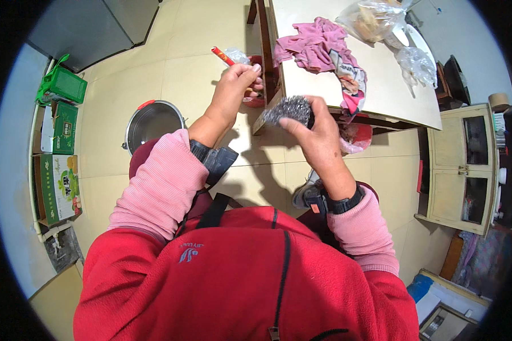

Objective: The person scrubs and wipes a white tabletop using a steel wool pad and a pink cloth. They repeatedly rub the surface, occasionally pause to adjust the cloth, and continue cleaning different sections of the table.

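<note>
In my left hand (232, 87) is a slim red stick-like item (222, 56) with gold markings, pinched so that its far end sticks out up and to the left. Whether it is a tube or a wrapper I cannot tell. My right hand (322, 138) grips a steel wool scourer (287, 111), thumb on the near side and fingers curled behind it. The scourer is at the near left corner of the white-topped table (296, 87) in the view. A crumpled pink cloth (318, 47) lies on that table, its printed end hanging over the front edge.
A metal bucket (155, 123) stands on the tiled floor at left. Red lined bins (362, 135) sit under the table. Clear plastic bags (416, 66) lie on the tabletop. Cartons (62, 187) and a green bag (68, 85) line the left wall; a cabinet (448, 157) stands right.
</note>
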`<state>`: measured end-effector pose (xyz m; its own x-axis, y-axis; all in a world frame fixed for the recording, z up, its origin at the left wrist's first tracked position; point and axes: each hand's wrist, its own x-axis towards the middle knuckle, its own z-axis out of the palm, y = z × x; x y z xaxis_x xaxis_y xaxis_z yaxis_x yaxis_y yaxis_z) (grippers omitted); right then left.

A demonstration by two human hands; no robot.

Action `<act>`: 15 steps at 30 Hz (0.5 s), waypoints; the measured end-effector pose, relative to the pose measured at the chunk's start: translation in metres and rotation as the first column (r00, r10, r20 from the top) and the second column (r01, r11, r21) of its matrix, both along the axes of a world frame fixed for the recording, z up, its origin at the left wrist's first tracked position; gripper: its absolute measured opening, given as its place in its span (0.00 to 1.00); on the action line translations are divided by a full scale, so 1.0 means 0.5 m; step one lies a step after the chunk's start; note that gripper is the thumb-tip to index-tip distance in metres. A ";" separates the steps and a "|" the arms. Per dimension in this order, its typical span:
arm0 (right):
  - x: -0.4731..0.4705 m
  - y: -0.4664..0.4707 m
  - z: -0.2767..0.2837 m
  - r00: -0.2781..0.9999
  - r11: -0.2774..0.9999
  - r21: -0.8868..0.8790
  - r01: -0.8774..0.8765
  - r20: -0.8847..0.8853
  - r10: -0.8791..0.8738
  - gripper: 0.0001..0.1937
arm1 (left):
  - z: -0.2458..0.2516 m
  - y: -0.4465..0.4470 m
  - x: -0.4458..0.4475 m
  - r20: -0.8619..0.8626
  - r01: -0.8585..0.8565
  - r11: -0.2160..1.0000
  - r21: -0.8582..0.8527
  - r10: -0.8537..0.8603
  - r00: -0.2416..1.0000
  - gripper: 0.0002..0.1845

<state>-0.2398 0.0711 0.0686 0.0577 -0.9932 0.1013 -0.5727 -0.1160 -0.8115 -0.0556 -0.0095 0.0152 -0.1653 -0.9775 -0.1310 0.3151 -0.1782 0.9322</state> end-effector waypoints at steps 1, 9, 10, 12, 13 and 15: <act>0.002 -0.006 0.018 0.992 0.975 -0.221 -0.012 -0.125 -0.016 0.22 | 0.012 0.007 -0.001 -0.071 0.045 0.997 -0.055 -0.049 0.996 0.19; 0.052 -0.064 0.067 0.956 0.832 -0.510 -0.219 -0.284 0.078 0.31 | 0.063 0.037 -0.026 -0.107 0.319 0.877 -0.359 -0.378 0.920 0.51; 0.043 -0.071 0.074 0.945 0.865 -0.440 -0.241 -0.309 0.106 0.36 | 0.063 0.037 -0.025 -0.017 0.337 0.901 -0.273 -0.354 0.935 0.51; 0.014 -0.086 0.088 0.936 0.908 -0.303 -0.289 -0.287 0.202 0.41 | 0.063 0.032 -0.027 -0.087 0.259 0.922 -0.288 -0.295 0.952 0.40; -0.006 -0.093 0.093 0.915 0.893 -0.294 -0.342 -0.319 0.246 0.43 | 0.062 0.027 -0.024 -0.112 0.267 0.943 -0.200 -0.293 0.950 0.36; -0.058 -0.128 0.103 0.977 0.950 -0.231 -0.209 -0.083 0.195 0.41 | 0.059 0.015 -0.019 -0.279 0.162 0.987 -0.009 -0.158 0.947 0.23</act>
<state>-0.2689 0.0070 0.1200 0.2676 -0.9078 0.3229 -0.5629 -0.4192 -0.7123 -0.0652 -0.0019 0.0448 -0.3508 -0.9338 -0.0707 0.5273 -0.2593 0.8091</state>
